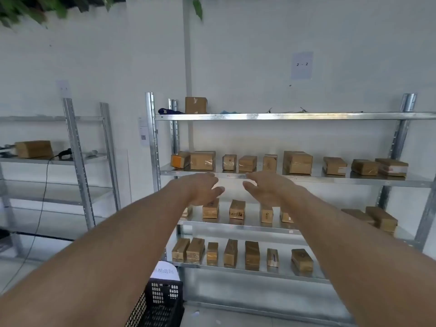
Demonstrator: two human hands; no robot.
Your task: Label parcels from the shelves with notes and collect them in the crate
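Both my arms reach forward toward a metal shelf rack (292,116). My left hand (200,187) and my right hand (266,187) hover side by side in front of the edge of the second shelf, fingers relaxed, holding nothing. Just beyond them on that shelf stand several brown taped parcels, among them a small parcel (229,162) and a low parcel (247,163). More parcels line the shelf below (237,209) and the lowest row (230,253). A black perforated crate (162,303) sits on the floor at the rack's left foot, with a white note (165,271) sticking up behind it.
A single parcel (195,105) stands on the top shelf beside a dark blue object (168,111). A second rack (70,159) at the left carries one box (34,149), a black device and a cable hanging down. A paper sign (302,65) reading 2-2 is on the wall.
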